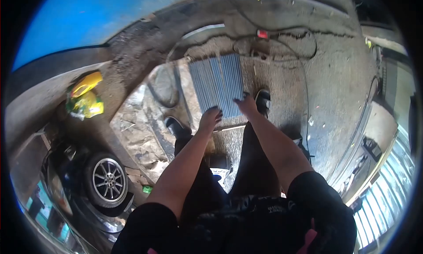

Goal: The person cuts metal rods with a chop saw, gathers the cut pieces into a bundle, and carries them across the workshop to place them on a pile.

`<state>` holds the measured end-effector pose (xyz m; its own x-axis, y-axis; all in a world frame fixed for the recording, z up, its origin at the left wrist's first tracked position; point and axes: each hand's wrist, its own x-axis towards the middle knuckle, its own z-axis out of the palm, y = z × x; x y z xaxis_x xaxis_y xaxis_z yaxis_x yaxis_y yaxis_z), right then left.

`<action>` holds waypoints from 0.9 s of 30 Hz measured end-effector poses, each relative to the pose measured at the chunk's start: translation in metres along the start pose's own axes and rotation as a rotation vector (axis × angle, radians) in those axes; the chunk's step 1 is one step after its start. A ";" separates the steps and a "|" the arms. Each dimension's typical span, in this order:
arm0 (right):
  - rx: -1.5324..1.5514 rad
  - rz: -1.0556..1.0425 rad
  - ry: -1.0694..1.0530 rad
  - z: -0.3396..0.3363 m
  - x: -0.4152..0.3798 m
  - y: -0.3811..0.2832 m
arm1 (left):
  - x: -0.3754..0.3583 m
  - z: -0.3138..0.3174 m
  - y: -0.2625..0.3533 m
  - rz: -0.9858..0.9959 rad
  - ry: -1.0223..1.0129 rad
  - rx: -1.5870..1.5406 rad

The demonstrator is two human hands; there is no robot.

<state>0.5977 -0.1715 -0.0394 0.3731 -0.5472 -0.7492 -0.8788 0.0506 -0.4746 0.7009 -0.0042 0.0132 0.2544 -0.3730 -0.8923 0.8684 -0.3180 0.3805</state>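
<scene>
A grey-blue ribbed panel (216, 84) lies on the ground between my feet, with a lighter strip running down its middle. My left hand (212, 117) is at the panel's near left corner, fingers bent over the edge. At the near right edge, my right hand (246, 105) touches the ribbed surface with its fingers apart. Whether the left fingers grip the edge is too small to tell. A thin pale strip (230, 128) lies just nearer to me than the panel.
A crumpled brown sheet (141, 122) spreads on the left. Beyond it are a yellow bag (86, 100) and a wheel (109, 180) on a dark vehicle. A cable (304, 77) with a red piece (262, 34) curves across the ground. Corrugated sheeting (387, 196) stands right.
</scene>
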 end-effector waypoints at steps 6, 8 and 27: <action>-0.096 0.219 0.074 0.091 0.165 0.093 | 0.233 0.007 -0.076 -0.032 0.103 0.394; -0.149 0.256 0.110 0.112 0.195 0.115 | 0.267 0.016 -0.085 0.114 0.235 0.545; -0.111 0.201 0.077 0.118 0.246 0.180 | 0.353 0.078 -0.106 -0.061 0.708 0.892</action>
